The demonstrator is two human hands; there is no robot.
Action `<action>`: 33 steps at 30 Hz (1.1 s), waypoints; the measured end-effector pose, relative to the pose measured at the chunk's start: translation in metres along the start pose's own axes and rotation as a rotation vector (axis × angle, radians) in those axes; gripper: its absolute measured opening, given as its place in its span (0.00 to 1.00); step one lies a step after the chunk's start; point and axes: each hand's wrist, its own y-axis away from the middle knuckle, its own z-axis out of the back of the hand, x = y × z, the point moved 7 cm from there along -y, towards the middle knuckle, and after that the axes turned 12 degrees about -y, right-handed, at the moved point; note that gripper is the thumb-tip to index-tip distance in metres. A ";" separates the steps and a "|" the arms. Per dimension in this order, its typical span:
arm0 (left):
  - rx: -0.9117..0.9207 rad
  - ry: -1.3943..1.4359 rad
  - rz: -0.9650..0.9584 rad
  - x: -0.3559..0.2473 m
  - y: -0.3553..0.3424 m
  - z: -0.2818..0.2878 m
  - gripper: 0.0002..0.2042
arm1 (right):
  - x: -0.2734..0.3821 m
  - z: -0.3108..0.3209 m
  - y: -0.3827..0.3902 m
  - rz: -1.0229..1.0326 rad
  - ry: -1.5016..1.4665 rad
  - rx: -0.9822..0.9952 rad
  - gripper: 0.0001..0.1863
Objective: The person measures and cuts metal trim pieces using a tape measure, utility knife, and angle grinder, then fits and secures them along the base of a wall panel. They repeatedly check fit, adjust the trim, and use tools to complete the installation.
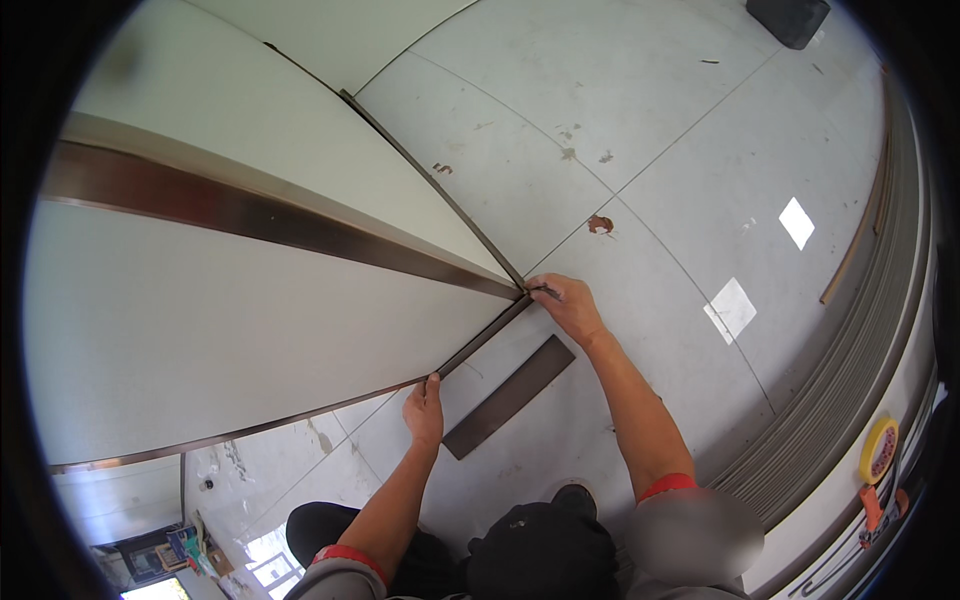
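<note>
A dark brown skirting strip point(485, 335) runs along the base of a white panel point(260, 330), up to the corner. My left hand point(424, 412) grips the near end of this strip, fingers closed with the thumb up. At the corner, my right hand point(567, 305) pinches a thin dark pencil-like tool point(546, 291), its tip close to where the strip meets the bronze corner trim point(400, 250). A second, short brown strip point(510, 397) lies loose on the floor between my forearms.
Long grey-brown strips point(840, 400) are stacked along the right side. Near them are a yellow tape roll point(879, 450) and an orange-handled tool point(870, 508). A black block-shaped object point(788, 20) stands at the far right. Pale floor tiles point(680, 200) carry brown scraps and stains.
</note>
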 end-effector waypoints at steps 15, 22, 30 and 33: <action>0.006 -0.023 0.023 0.002 -0.001 -0.001 0.30 | -0.004 0.000 -0.002 -0.016 0.024 -0.004 0.09; 0.011 -0.034 0.027 0.002 -0.001 -0.001 0.30 | -0.001 0.001 -0.002 -0.023 0.015 0.003 0.09; 0.019 -0.011 0.024 -0.001 0.001 0.001 0.29 | -0.003 0.001 -0.002 -0.051 0.020 0.018 0.09; 0.012 -0.023 0.018 0.001 -0.001 -0.001 0.29 | -0.004 0.001 -0.002 -0.047 0.011 0.010 0.08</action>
